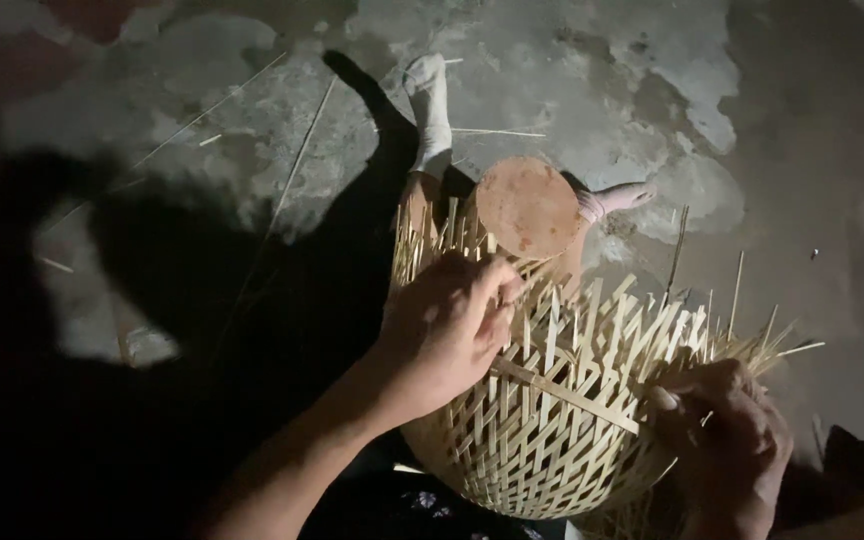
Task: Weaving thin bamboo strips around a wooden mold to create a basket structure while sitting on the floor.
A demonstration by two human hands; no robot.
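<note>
Bare, patchy concrete floor [572, 60], dim with hard shadows; left hand [447, 325] pinches woven basket [552, 420] strips, right hand [732, 445] grips a flat strip [562, 390]

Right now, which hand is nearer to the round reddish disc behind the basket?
Left. The left hand grips the basket rim just below the disc; the right hand holds a strip at the lower right, farther off.

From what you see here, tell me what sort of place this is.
Likely a home craft spot on a rough cement floor: a half-woven bamboo basket, loose bamboo strips, dim light.
</note>
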